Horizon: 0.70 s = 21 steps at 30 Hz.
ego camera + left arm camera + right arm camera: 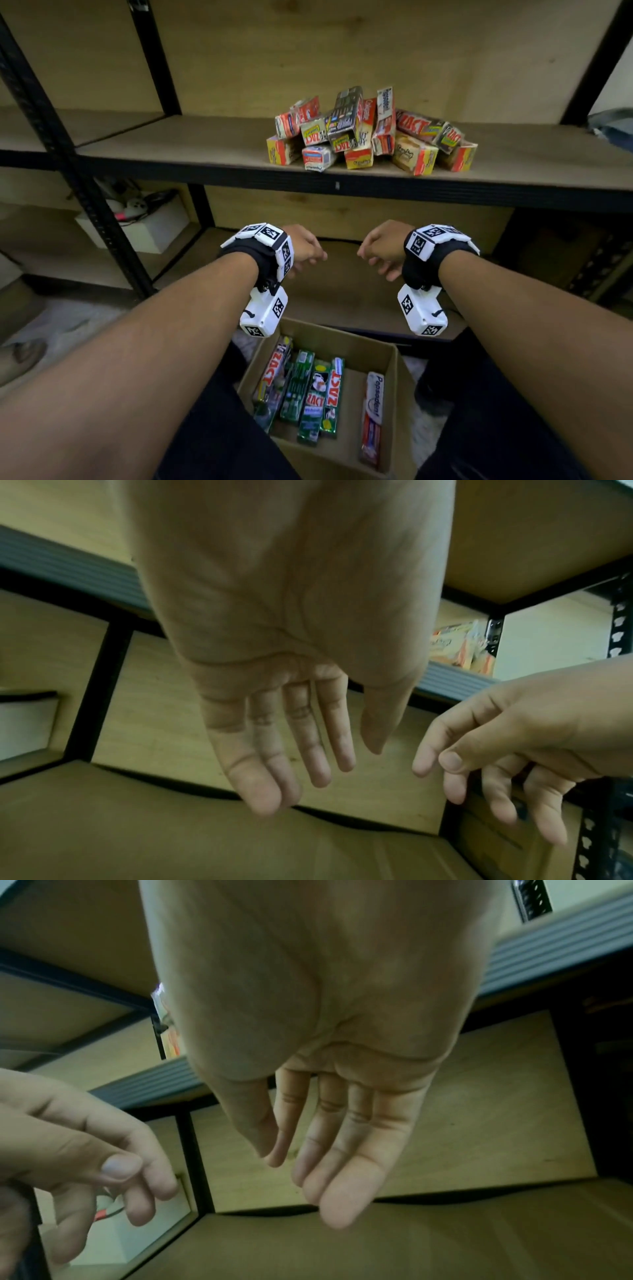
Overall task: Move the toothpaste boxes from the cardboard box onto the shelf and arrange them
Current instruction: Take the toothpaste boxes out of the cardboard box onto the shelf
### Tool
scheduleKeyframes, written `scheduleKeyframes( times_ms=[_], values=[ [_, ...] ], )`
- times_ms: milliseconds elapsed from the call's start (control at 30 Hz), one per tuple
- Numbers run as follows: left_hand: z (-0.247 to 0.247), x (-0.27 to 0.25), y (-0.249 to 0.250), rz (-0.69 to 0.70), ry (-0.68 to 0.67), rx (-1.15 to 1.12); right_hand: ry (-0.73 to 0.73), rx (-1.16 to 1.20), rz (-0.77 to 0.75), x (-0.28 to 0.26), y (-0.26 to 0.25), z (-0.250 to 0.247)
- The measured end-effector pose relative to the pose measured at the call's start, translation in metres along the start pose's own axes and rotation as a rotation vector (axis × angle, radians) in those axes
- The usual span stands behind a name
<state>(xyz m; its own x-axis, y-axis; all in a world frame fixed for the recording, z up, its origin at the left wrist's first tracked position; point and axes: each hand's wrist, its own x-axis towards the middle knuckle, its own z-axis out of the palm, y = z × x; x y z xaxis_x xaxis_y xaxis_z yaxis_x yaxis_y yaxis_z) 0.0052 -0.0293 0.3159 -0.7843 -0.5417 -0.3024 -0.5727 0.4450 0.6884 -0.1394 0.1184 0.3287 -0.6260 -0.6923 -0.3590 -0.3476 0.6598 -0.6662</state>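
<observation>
A loose heap of red, orange and yellow toothpaste boxes [371,132] lies on the wooden shelf [205,147], right of its middle. The cardboard box [400,394] on the floor below holds several green ZACT boxes [313,397] and a red and white Pepsodent box [373,418]. My left hand [305,251] and right hand [378,253] hover side by side below the shelf's front edge, above the cardboard box. Both hold nothing. In the left wrist view my left hand [301,750] has relaxed straight fingers [263,791]. The right wrist view shows my right hand [325,1158] the same way.
Black metal uprights [72,164] frame the shelving. A white box with cables [137,222] sits on the lower shelf at the left. The lower shelf board [342,294] lies behind my hands. My dark-trousered legs [212,438] flank the cardboard box.
</observation>
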Motion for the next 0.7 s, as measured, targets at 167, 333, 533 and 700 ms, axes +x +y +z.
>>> scheduleKeyframes(
  times_ms=[167,333,533,700],
  values=[
    [0.028,0.025,-0.037,-0.064,-0.075,0.04,-0.066,-0.021,0.065,0.03,0.03,0.029],
    [0.059,0.047,-0.068,-0.161,-0.144,-0.058,-0.144,-0.1,0.095,0.061,0.066,0.057],
    [0.095,0.073,-0.102,-0.224,-0.179,-0.058,-0.284,-0.183,0.195,0.09,0.107,0.095],
    [0.123,0.091,-0.126,-0.257,-0.255,0.031,-0.298,-0.317,0.245,0.111,0.146,0.134]
  ],
)
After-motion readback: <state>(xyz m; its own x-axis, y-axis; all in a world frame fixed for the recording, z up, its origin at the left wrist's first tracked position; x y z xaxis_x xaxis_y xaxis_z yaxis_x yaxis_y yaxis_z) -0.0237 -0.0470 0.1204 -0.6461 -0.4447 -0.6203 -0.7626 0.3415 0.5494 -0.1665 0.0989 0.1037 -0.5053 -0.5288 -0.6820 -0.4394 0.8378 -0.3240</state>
